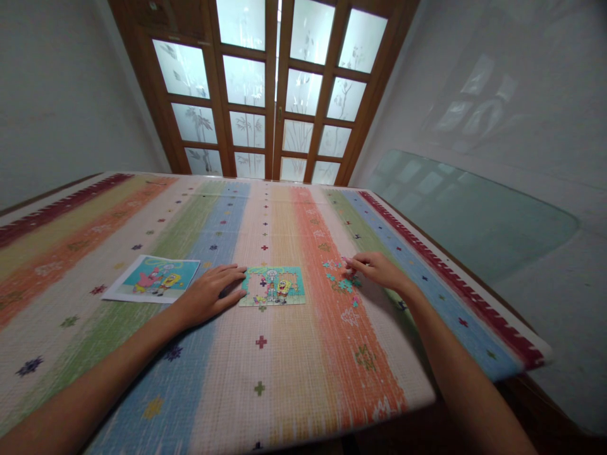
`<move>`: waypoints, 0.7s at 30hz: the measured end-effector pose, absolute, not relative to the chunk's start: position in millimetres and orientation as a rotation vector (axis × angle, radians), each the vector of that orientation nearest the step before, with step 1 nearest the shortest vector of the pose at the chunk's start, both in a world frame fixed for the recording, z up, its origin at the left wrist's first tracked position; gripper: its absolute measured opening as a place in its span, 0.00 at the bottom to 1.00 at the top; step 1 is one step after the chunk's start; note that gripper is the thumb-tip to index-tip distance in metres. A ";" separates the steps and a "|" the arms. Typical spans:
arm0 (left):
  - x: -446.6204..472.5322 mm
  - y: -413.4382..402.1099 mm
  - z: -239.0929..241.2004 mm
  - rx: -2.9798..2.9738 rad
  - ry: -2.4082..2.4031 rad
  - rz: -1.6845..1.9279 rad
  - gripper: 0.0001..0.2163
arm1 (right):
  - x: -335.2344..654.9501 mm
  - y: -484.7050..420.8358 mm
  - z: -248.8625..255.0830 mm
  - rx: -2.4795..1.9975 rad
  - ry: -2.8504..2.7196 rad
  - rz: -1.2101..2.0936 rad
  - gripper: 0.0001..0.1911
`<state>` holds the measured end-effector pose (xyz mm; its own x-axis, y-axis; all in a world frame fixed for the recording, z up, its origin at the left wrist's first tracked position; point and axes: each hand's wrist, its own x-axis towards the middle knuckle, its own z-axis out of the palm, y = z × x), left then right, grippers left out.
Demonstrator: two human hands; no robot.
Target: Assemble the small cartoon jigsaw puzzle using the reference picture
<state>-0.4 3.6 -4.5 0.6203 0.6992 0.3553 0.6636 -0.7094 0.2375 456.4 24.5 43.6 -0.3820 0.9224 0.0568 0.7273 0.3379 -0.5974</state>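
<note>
A partly assembled jigsaw puzzle with cartoon figures lies flat on the table; tablecloth shows through gaps in its picture. My left hand rests at the puzzle's left edge, palm down, fingers stretched out and fingertips touching the border. To the right of the puzzle is a small scatter of loose puzzle pieces, mostly turquoise with some pink. Over these my right hand is pinched, thumb and forefinger together on what looks like a small pink puzzle piece, largely covered by the fingers. A printed picture sheet with similar figures lies left of my left hand.
A striped, colourful tablecloth covers the table, whose near edge is at the lower right. Beyond the far edge stand wooden doors with frosted panes. A pale glass panel is beside the table on the right, near the wall.
</note>
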 end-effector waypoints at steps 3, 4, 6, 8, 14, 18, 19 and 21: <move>0.1 3.5 -4.4 2.772 1.143 0.683 0.21 | 454.9 20.3 36.3 -1.441 -2.243 0.651 0.25; 0.4 3.4 -4.1 2.778 1.137 0.690 0.21 | 451.5 19.0 34.0 -1.432 -2.252 0.624 0.22; 1.3 2.7 -2.8 2.785 1.129 0.707 0.21 | 442.2 17.4 29.8 -1.409 -2.282 0.589 0.16; 2.4 1.7 -1.2 2.783 1.127 0.725 0.21 | 432.4 17.2 26.4 -1.393 -2.336 0.579 0.11; 5.3 -0.5 1.9 2.772 1.113 0.734 0.20 | 422.1 25.0 23.6 -1.401 -2.398 0.534 0.06; 5.8 -0.4 1.4 2.765 1.114 0.751 0.19 | 418.5 28.1 30.0 -1.420 -2.288 0.771 0.06; 5.8 -0.2 1.1 2.762 1.116 0.751 0.19 | 414.8 27.5 32.5 -1.399 -2.253 0.841 0.07; 5.8 0.0 0.5 2.757 1.118 0.750 0.19 | 403.5 25.1 37.0 -1.328 -2.192 0.949 0.08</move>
<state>5.8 0.0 0.5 0.6152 0.6720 0.4122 0.6360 -0.7320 0.2441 403.5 25.1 37.0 -0.4648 0.8854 -0.0051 0.6094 0.3157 -0.7273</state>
